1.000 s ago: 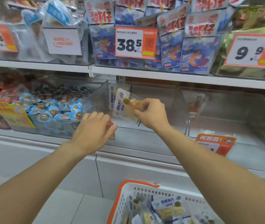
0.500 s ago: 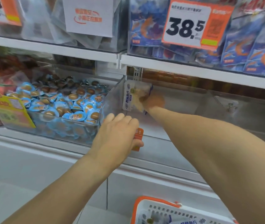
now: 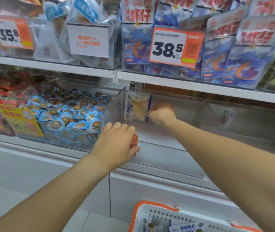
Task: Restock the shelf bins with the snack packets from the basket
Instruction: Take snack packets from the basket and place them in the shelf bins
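The flat, crinkly clear-and-white snack packet (image 3: 136,107) stands upright at the back-left corner of the empty clear plastic bin (image 3: 158,144), pinched by the right hand (image 3: 162,113) to start a row, while the left hand (image 3: 116,144), at seven o'clock, clamps the bin's orange tag (image 3: 134,142) steady.

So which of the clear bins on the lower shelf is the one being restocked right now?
The nearly empty clear bin just right of the bin of blue egg packs. The right hand holds a snack packet inside it; the left hand grips its front edge.
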`<state>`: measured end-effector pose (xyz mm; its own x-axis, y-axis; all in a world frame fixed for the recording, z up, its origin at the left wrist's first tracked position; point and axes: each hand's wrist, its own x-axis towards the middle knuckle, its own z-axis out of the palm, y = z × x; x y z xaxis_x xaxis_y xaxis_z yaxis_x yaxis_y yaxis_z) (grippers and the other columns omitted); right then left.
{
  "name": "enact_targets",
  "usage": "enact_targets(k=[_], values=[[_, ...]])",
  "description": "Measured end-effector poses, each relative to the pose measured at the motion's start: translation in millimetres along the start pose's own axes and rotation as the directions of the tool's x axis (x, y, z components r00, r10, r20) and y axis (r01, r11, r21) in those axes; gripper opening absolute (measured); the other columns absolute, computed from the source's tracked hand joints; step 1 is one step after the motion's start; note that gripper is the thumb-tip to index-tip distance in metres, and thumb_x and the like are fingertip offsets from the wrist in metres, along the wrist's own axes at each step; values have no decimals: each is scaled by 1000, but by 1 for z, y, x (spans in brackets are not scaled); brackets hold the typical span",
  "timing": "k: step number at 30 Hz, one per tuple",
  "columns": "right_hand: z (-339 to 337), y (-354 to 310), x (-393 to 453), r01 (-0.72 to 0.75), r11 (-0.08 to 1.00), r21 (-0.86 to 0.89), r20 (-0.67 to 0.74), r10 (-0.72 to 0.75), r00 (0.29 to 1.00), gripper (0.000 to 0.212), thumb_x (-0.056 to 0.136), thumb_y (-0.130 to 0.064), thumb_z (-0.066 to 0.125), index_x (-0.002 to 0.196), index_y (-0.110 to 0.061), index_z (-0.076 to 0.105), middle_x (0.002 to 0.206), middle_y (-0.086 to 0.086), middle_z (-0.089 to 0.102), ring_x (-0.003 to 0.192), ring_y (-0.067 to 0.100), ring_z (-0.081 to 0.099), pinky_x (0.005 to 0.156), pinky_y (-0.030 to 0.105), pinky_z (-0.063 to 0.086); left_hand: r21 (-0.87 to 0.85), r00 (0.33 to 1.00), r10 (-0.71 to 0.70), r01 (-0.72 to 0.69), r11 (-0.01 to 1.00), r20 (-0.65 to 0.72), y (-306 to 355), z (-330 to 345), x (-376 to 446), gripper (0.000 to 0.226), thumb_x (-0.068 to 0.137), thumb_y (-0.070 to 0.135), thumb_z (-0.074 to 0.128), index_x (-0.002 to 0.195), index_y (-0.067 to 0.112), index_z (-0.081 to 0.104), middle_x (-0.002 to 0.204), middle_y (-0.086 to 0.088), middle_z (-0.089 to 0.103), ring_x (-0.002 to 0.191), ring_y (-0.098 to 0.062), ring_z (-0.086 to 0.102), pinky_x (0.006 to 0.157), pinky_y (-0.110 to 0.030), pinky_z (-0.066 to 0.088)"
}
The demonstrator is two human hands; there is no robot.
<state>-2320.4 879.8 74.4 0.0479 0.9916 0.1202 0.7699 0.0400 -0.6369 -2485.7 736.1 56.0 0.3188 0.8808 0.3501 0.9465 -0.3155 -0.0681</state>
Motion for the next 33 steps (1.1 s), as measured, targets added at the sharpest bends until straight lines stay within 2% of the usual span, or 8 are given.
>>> enact_targets(k=[3, 7, 11, 14, 21, 26, 30, 33], values=[[-33, 5, -70, 215, 962, 168, -83, -203, 976, 12, 86, -16, 71, 77, -21, 66, 76, -6, 68, 69, 6, 62, 57, 14, 44, -8, 991, 90, -91, 996, -98, 13, -14, -3, 40, 91, 53, 53, 110, 18, 54, 108, -1, 55, 108, -25, 50, 95, -38, 37], [-63, 44, -168, 420, 897, 137, -2, -424, 906, 12, 82, -15, 72, 76, -23, 65, 68, -13, 64, 62, -2, 58, 61, 10, 42, -99, 843, 401, -462, 881, -358, 51, -20, -26, 13, 87, 23, 54, 79, 13, 56, 68, -2, 54, 64, -24, 49, 62, -33, 34], [-60, 119, -226, 320, 938, -134, 656, -159, 738, 9, 85, -31, 71, 88, -22, 71, 81, -11, 69, 72, 2, 62, 70, 21, 52, -223, 925, 342, -302, 927, 167, 101, 15, -53, 15, 94, 28, 46, 88, 18, 55, 79, -4, 65, 72, -30, 60, 57, -34, 35], [-34, 182, -255, 312, 865, -394, 829, 188, 526, 30, 91, -38, 67, 107, -15, 75, 105, 3, 73, 87, 20, 66, 83, 35, 55, -279, 786, 192, -26, 960, 588, 139, 68, -80, 17, 96, 26, 49, 98, 14, 60, 104, -10, 66, 99, -31, 61, 75, -34, 44], [48, 279, -333, 44, 907, -419, 669, 276, 690, 79, 89, -45, 69, 153, -16, 32, 149, 11, 41, 134, 32, 43, 106, 43, 43, -236, 618, -106, 445, 864, 779, 209, 179, -173, 83, 93, 41, 54, 158, 20, 8, 152, -19, 36, 129, -38, 47, 103, -46, 45], [89, 284, -379, 119, 864, -489, 538, 192, 821, 63, 96, -44, 50, 150, -15, 31, 149, 14, 33, 140, 39, 24, 117, 58, 21, -291, 761, -286, 523, 801, 582, 213, 196, -190, 55, 93, 30, 62, 143, 16, 42, 135, -10, 51, 125, -28, 46, 103, -41, 44], [84, 274, -375, 65, 905, -421, 572, 209, 794, 55, 93, -34, 57, 142, -16, 43, 143, 11, 37, 139, 36, 25, 115, 56, 28, -331, 687, -404, 678, 657, 604, 205, 198, -184, 62, 91, 29, 69, 145, 15, 44, 140, -10, 54, 126, -30, 52, 105, -39, 43], [78, 271, -364, -17, 931, -365, 565, 236, 790, 49, 94, -37, 57, 139, -20, 49, 141, 11, 41, 138, 36, 28, 117, 55, 24, -363, 694, -430, 690, 626, 577, 198, 192, -179, 45, 89, 19, 72, 131, 12, 57, 102, -6, 72, 96, -24, 65, 85, -32, 50]])
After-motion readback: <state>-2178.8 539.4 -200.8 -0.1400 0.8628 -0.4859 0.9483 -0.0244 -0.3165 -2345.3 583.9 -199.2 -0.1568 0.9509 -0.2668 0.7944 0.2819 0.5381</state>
